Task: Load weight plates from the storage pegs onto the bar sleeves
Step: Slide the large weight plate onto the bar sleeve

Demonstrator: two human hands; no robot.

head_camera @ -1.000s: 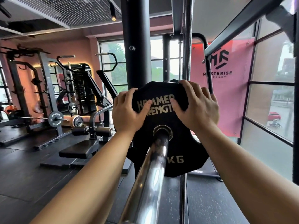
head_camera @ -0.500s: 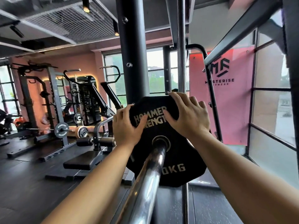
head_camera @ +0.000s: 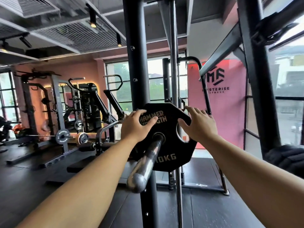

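Observation:
A black 10 kg Hammer Strength plate (head_camera: 171, 162) sits on the chrome bar sleeve (head_camera: 148, 159), pushed well in from the sleeve's rounded end (head_camera: 136, 181). My left hand (head_camera: 134, 125) rests on the plate's upper left face, fingers spread over the lettering. My right hand (head_camera: 199, 124) is at the plate's upper right edge beside a grip hole, fingers spread and straight. Whether it touches the plate is unclear. Neither hand grips anything.
A black upright post (head_camera: 136, 63) and a chrome guide rod (head_camera: 173, 63) stand right behind the plate. A dark bench (head_camera: 85, 165) lies at lower left. A rack with a loaded barbell (head_camera: 62, 136) stands far left. A dark rounded object (head_camera: 286, 157) sits at right by the window.
The plate has slid farther along the sleeve, away from me, and the sleeve's end has come into view. My right hand has shifted from the plate's face to its right edge.

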